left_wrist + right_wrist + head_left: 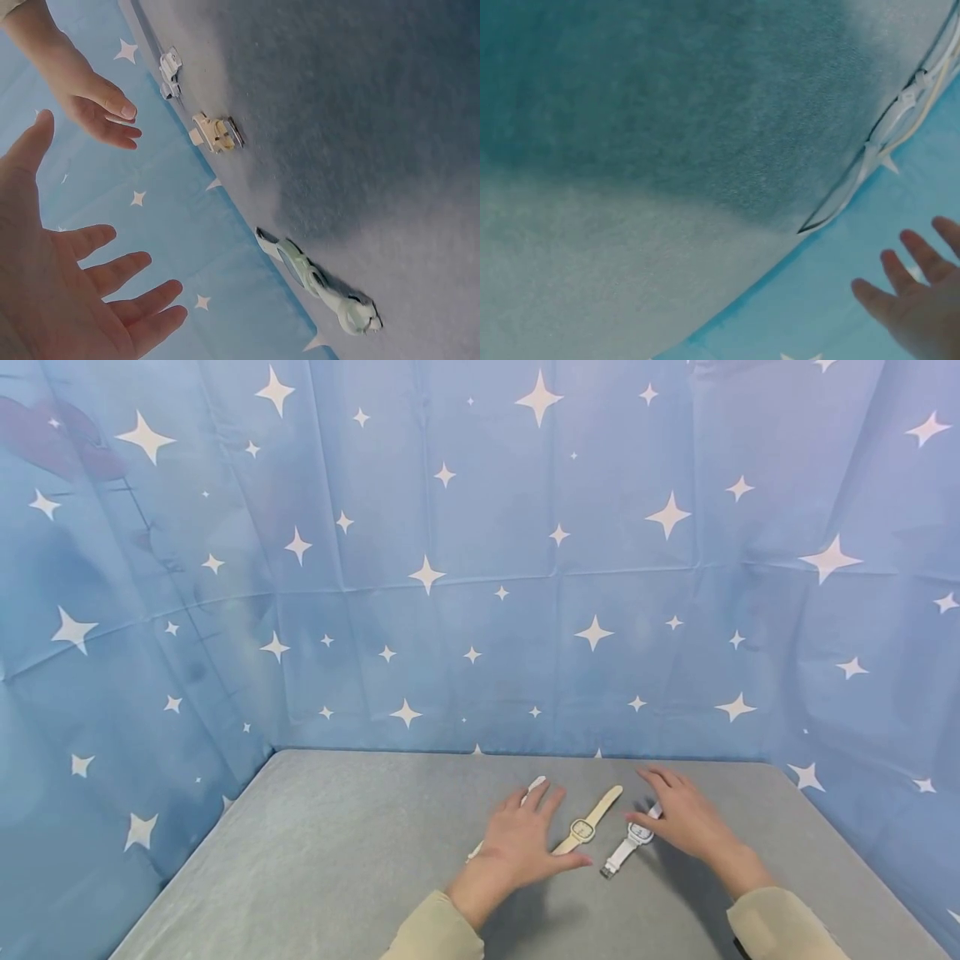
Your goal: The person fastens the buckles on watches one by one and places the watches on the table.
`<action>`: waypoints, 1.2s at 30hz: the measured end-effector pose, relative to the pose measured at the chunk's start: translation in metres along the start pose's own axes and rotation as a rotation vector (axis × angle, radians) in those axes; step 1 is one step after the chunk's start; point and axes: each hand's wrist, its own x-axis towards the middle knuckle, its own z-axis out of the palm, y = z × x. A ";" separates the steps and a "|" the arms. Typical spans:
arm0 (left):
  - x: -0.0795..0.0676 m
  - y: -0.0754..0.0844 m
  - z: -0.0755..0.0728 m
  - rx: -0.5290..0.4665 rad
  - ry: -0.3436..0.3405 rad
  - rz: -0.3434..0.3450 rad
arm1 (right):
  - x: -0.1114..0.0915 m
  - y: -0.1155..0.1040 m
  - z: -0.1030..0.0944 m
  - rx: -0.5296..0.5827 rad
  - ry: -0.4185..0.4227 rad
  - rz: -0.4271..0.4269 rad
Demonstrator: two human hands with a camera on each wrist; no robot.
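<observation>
My left hand hovers over the table with its fingers spread, above a pale watch that it mostly hides in the head view. The left wrist view shows this watch as pale green, below the outstretched fingers. A cream-yellow watch with a squarish case lies laid out straight between the two hands. To its right is a white watch with a buckle at its near end. My right hand is held above that white watch, fingers extended, covering part of its far strap. Both hands hold nothing.
A grey cloth-covered table carries the three watches, which lie side by side and slanted. Behind it and at both sides hangs a blue curtain with white stars, meeting the table's edges. The hands cast shadows on the cloth.
</observation>
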 end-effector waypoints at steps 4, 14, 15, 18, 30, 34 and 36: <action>0.001 0.004 0.001 0.003 -0.007 0.001 | -0.001 0.003 0.000 0.012 -0.006 0.010; 0.006 0.015 0.006 0.040 0.052 0.059 | -0.001 0.007 -0.001 0.045 -0.039 0.049; 0.007 0.016 0.007 0.048 0.048 0.061 | -0.001 0.008 -0.001 0.045 -0.039 0.051; 0.007 0.019 0.007 0.049 0.034 0.054 | -0.001 0.008 0.000 0.050 -0.036 0.065; 0.011 0.030 0.012 -0.021 -0.009 0.016 | -0.002 0.012 0.004 0.095 -0.035 0.126; 0.013 0.034 0.013 -0.035 -0.016 0.014 | -0.002 0.012 0.004 0.122 -0.033 0.127; 0.013 0.036 0.014 -0.048 -0.024 0.014 | -0.003 0.012 0.003 0.142 -0.035 0.133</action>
